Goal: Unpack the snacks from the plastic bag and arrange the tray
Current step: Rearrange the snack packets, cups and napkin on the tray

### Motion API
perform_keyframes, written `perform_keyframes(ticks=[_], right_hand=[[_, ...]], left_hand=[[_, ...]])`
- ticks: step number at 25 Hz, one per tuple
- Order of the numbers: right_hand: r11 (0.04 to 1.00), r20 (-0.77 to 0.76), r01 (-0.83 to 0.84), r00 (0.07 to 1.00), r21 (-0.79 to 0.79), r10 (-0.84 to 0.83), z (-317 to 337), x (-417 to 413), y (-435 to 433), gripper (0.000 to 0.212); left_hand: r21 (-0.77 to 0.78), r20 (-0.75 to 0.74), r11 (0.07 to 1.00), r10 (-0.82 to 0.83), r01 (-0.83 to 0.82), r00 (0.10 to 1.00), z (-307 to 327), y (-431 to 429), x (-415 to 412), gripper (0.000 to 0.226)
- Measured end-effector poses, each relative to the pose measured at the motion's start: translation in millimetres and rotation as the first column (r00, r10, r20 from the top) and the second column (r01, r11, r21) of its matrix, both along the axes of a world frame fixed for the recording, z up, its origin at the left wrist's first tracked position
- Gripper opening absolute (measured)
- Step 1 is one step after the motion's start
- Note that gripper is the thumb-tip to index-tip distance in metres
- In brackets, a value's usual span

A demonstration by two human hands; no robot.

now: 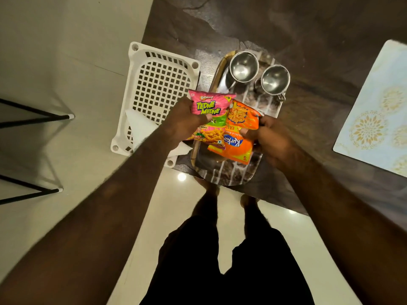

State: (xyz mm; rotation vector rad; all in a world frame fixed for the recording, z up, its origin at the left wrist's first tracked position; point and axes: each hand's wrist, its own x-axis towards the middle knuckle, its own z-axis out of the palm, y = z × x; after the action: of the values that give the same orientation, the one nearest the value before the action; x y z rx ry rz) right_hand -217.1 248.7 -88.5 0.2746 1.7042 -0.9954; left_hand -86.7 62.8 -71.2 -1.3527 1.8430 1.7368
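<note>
While hands grip packets (pink (pixel 209 108), orange (pixel 236 137)), cups (pixel 243 66) behind, basket (pixel 158 93) beside

The tray (pixel 229 175) lies on the bench (pixel 319 29), at its near edge, overhanging the floor (pixel 66 40) a little at 6 o'clock. On the tray's 12 o'clock end stand two steel cups, the left cup (pixel 243 66) just beside the right cup (pixel 275 79), which sits toward 4 o'clock from it. A perforated basket (pixel 157 91) lies at the tray's 9 o'clock, partly off the bench edge. Over the tray's middle, the Tedhe Medhe packet (pixel 208 115) in the left hand (pixel 182 122) overlaps the Kurkure packet (pixel 239 137) in the right hand (pixel 271 139), at its 3 o'clock. A placemat (pixel 378 111) lies well apart at the tray's 3 o'clock.
</note>
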Motion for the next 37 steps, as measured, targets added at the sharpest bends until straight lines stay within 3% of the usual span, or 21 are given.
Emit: perform_keyframes(ticks=[3, 6, 11, 17, 20, 24, 26, 29, 32, 37], right_hand=[[0.997, 0.144, 0.055, 0.989, -0.056, -0.046, 7.9, 2.4, -4.9, 0.032], [0.995, 0.196, 0.006, 0.98, -0.1, 0.013, 12.8, 11.5, -25.8, 0.043], [0.986, 0.13, -0.034, 0.99, -0.163, 0.056, 16.4, 35.2, -81.4, 0.037], [0.981, 0.02, -0.14, 0.989, -0.133, 0.144, 14.7, 43.1, -101.4, 0.039], [0.973, 0.009, -0.186, 0.982, -0.135, 0.189, 16.3, 47.1, -99.4, 0.047], [0.962, -0.063, -0.24, 0.97, -0.132, 0.234, 15.8, 54.8, -112.0, 0.048], [0.964, -0.124, -0.249, 0.964, -0.091, 0.237, 13.6, 57.3, -113.3, 0.046], [0.977, -0.194, -0.187, 0.967, -0.097, 0.166, 13.1, 53.6, -98.9, 0.034], [0.991, -0.243, -0.117, 0.965, -0.061, 0.099, 20.7, 38.2, -70.6, 0.032], [0.986, -0.407, -0.159, 0.898, 0.049, 0.165, 30.9, 7.7, -38.1, 0.036]], left_hand=[[0.063, 0.041, 0.998, 0.027, -0.029, 0.999, 18.9, -30.5, 22.4, 0.009], [-0.054, 0.134, 0.987, 0.159, -0.152, 0.978, 24.9, -71.1, 51.1, 0.038], [-0.3, 0.25, 0.938, 0.252, -0.173, 0.935, 17.8, -110.9, 73.6, 0.029], [-0.286, 0.3, 0.958, 0.076, 0.014, 0.951, 15.9, -104.4, 72.1, 0.036], [-0.262, 0.3, 0.965, 0.066, 0.016, 0.952, 16.7, -98.1, 71.4, 0.044], [-0.267, 0.3, 0.964, 0.107, -0.025, 0.948, 11.7, -98.7, 74.2, 0.032], [-0.273, 0.319, 0.962, 0.1, -0.01, 0.942, 8.9, -100.8, 76.9, 0.036], [-0.453, 0.371, 0.887, 0.091, 0.094, 0.924, 13.2, -96.2, 79.0, 0.055], [-0.619, 0.243, 0.777, 0.051, 0.115, 0.969, 26.4, -72.8, 65.8, 0.05], [-0.577, 0.086, 0.778, -0.244, 0.248, 0.966, 35.1, -18.2, -8.5, 0.045]])
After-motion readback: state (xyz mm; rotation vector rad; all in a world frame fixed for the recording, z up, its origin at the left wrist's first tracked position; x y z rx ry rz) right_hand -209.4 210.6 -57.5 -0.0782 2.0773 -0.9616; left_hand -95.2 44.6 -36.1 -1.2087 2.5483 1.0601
